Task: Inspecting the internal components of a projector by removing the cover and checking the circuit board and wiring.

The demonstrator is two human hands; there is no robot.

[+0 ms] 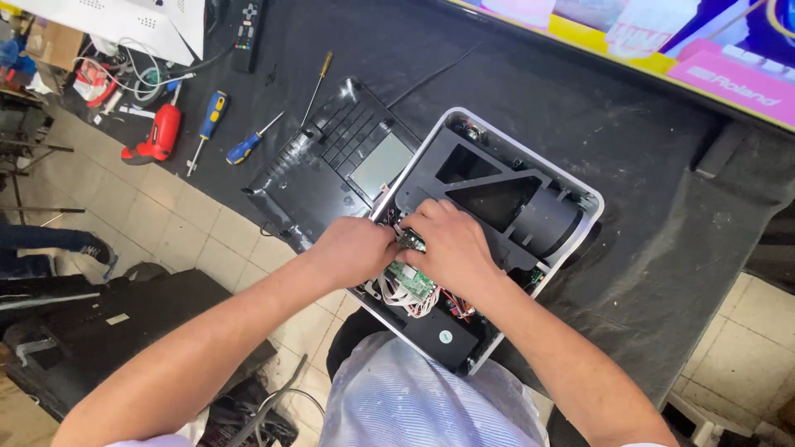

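two hands worked close together inside an opened projector [497, 207], a white-shelled unit with black inner housing that lay on the dark-covered counter [629, 141]. the left hand [352, 248] was curled, its fingers [386, 245] bent inward and pressed together at the near edge of the shell; whether they pinched anything could not be told. the right hand [451, 248] lay just beside it, touching or nearly so, fingers [426, 211] curved down over a small part at the green circuit board [411, 281]; what they gripped was hidden by the knuckles. below the fingers of both hands a bundle of white wires [403, 300] and a few red ones spilled from the board. beyond the right fingers sat the black lens barrel [546, 219]. beyond the left fingers, touching the shell, lay the removed black top cover [331, 161] with its grey panel. farther out from the left fingers, well apart, lay a blue and yellow screwdriver [209, 124], a second one [248, 142], a thin wooden-handled one [317, 83], a red power tool [159, 134] and a black remote [247, 25].
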